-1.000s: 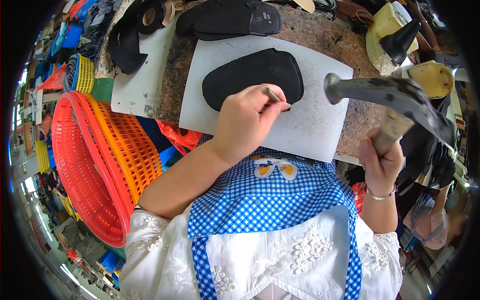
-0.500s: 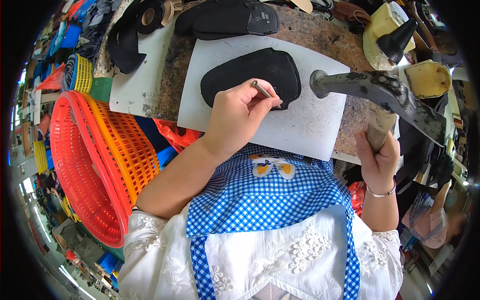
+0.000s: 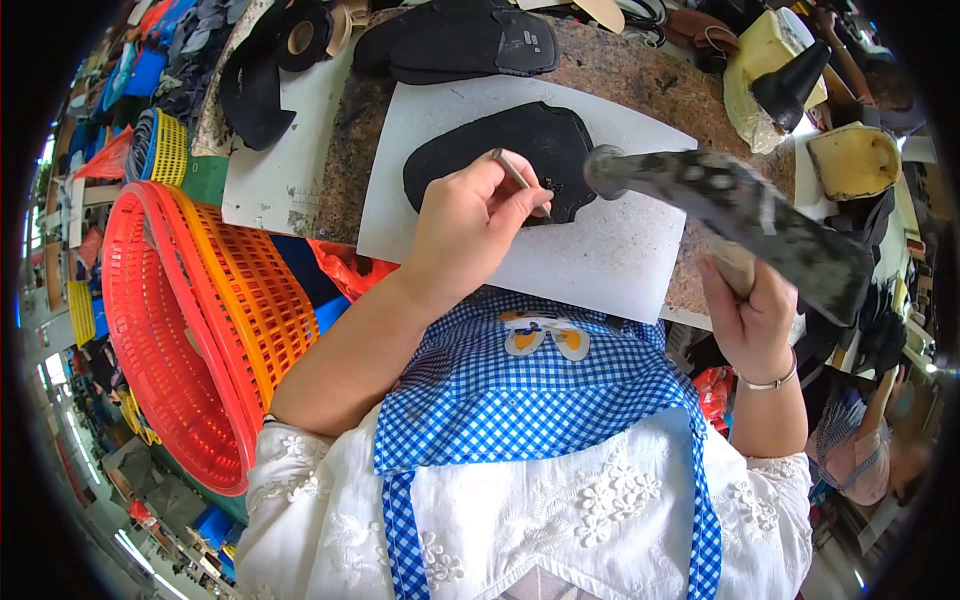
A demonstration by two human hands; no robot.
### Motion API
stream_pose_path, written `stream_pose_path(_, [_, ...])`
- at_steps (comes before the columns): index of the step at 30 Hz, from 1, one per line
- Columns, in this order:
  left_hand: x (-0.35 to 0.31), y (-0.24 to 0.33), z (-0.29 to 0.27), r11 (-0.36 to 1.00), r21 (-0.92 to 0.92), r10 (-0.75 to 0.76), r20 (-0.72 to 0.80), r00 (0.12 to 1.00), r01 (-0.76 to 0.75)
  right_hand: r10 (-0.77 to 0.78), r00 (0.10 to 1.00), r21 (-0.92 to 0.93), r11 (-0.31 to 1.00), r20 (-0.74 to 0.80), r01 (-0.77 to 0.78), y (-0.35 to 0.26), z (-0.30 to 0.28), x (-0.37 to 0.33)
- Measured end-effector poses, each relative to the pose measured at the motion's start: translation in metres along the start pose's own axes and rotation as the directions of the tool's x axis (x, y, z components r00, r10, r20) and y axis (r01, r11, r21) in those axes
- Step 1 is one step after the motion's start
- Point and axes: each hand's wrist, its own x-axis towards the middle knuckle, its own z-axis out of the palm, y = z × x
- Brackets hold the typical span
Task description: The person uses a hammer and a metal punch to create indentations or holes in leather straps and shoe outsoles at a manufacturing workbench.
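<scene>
My left hand [image 3: 472, 215] is closed round a thin metal punch [image 3: 512, 170], holding it slanted with its lower end at the right part of a flat black shaped piece [image 3: 470, 150]. That piece lies on a white board [image 3: 590, 250]. A few small marks show in the black surface beside the punch. In my right hand [image 3: 750, 315] is a hammer [image 3: 745, 205], gripped by its pale wooden handle. The dark, worn hammer head hangs over the board's right side, its round face near the black piece's right edge and apart from the punch.
More black pieces [image 3: 460, 45] lie stacked behind the board on the speckled tabletop [image 3: 650, 75]. Black strip material and a tape roll [image 3: 303, 38] are at the far left. Yellowish containers [image 3: 853, 160] stand at right. Red and orange baskets [image 3: 170, 340] are beside my left arm. Another person [image 3: 860, 445] is at right.
The hammer has swung left and turned, bringing its round face closer to the punch. My left hand and the punch have shifted slightly left.
</scene>
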Motion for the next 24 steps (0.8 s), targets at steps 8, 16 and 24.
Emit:
stream_pose_path(8, [-0.007,-0.001,0.000,0.851,0.409,0.298,0.140,0.944,-0.329,0.265,0.954,0.304,0.928,-0.142,-0.213,-0.011,-0.009,0.001])
stream_pose_path(16, [-0.005,-0.004,-0.003,0.843,0.434,0.334,0.041,0.942,-0.318,0.075,0.994,0.075,0.994,0.075,-0.081,-0.005,-0.001,0.009])
stream_pose_path(24, [-0.010,-0.003,-0.006,0.875,0.393,0.272,0.081,0.959,-0.281,0.231,0.965,0.290,0.939,-0.127,-0.186,-0.014,-0.007,0.010])
